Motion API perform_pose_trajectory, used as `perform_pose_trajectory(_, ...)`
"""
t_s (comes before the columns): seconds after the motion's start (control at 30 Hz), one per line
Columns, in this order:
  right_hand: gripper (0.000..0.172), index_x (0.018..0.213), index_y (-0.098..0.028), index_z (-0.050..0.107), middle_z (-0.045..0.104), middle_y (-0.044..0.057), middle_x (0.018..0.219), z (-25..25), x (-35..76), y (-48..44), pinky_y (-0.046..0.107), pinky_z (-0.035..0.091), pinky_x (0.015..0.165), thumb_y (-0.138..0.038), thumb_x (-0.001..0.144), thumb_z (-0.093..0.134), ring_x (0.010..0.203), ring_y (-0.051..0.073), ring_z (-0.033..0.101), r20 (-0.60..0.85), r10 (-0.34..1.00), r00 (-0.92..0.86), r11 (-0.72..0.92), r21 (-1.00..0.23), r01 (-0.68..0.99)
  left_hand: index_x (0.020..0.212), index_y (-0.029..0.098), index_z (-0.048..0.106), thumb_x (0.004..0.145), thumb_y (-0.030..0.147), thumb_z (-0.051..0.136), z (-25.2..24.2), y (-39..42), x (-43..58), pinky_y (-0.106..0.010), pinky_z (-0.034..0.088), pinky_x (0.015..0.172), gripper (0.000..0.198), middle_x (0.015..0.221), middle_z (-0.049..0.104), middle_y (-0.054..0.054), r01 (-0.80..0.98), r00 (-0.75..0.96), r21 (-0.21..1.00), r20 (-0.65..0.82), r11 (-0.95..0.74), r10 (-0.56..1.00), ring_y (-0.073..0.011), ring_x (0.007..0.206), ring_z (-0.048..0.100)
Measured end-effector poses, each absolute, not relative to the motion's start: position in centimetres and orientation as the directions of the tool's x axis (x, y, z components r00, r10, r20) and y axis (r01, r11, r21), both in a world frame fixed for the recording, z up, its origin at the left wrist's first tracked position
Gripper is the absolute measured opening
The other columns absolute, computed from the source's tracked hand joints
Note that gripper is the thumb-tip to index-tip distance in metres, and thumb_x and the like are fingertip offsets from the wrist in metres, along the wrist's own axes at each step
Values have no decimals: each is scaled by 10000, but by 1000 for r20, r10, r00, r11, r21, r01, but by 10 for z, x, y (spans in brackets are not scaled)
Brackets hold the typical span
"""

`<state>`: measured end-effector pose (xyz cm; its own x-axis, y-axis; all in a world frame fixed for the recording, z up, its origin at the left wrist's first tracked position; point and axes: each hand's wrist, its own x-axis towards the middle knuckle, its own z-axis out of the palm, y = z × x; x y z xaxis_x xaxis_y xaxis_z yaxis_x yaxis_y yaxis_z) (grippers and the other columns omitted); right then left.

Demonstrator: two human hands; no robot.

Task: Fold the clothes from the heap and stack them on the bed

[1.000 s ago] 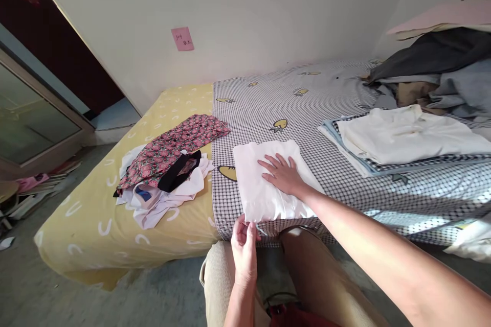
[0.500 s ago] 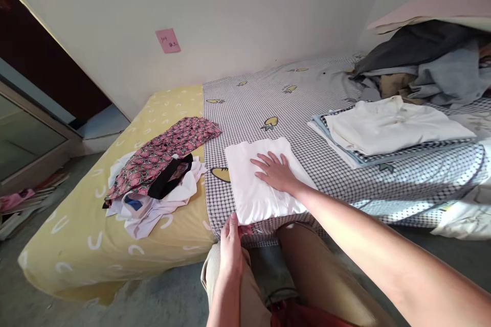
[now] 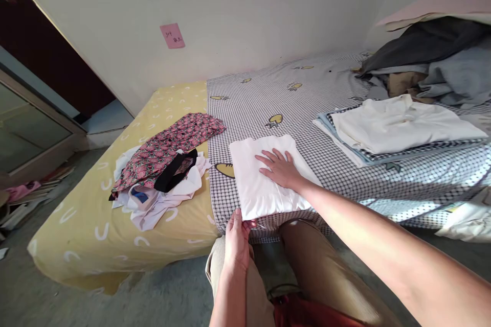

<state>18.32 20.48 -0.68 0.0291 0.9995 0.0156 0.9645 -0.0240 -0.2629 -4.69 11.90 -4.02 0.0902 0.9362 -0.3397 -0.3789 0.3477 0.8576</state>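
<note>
A folded white garment (image 3: 253,189) lies flat in a near rectangle at the bed's front edge, between my two arms. My right hand (image 3: 278,167) rests palm down on its upper part, fingers spread. At the near left corner, my left hand (image 3: 238,237) has its thumb along the edge and its fingers curled beneath the corner, partly hidden. Left of the garment is a loose heap: a pink patterned piece of clothing (image 3: 172,143) with a black band, over crumpled white clothing (image 3: 153,209).
To the right lies a stack of folded clothes (image 3: 399,125), white on top. Behind it is a heap of dark and grey clothes (image 3: 429,56). The bed (image 3: 92,245) has yellow and checked covers; a wall (image 3: 268,10) with a pink note (image 3: 172,36) stands behind.
The view has shifted slightly, moving the scene a little right. My left fingers have curled further under the garment's corner. My right hand stays flat on the garment.
</note>
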Motion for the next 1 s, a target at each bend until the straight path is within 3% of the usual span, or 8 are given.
perform_pose_trajectory(0.2, 644, 1628, -437, 307, 249, -51, 1742, -9, 183, 206, 648, 84, 1269, -627, 1019, 213, 1610, 330, 130, 14, 999, 32, -28, -246, 969, 782, 311, 717, 757, 575, 767, -37, 120, -45, -368, 536, 680, 270, 871, 735, -43, -415, 115, 843, -324, 342, 939, -191, 669, 604)
perform_pose_trajectory(0.47, 654, 1632, -419, 304, 220, -49, 1750, -4, 182, 203, 635, 58, 1276, -632, 1021, 215, 1616, 321, 104, -14, 999, 33, -36, -268, 963, 789, 314, 733, 772, 611, 744, -40, 120, -45, -389, 559, 707, 298, 918, 760, -56, -422, 143, 826, -345, 373, 928, -199, 679, 614)
perform_pose_trajectory(0.77, 658, 1631, -413, 312, 229, -45, 1748, -1, 181, 202, 633, 55, 1276, -634, 1022, 199, 1616, 315, 103, -18, 999, 41, -44, -269, 962, 780, 286, 764, 782, 546, 784, -43, 122, -44, -335, 532, 656, 261, 861, 735, -37, -509, 208, 761, -345, 403, 915, -145, 616, 556)
perform_pose_trajectory(1.0, 654, 1632, -425, 303, 235, -51, 1746, -1, 180, 202, 643, 60, 1272, -626, 1017, 208, 1613, 335, 113, -13, 999, 38, -40, -268, 963, 761, 312, 730, 763, 623, 744, -37, 122, -42, -365, 544, 664, 311, 812, 714, -27, -427, 184, 817, -340, 386, 922, -160, 594, 543)
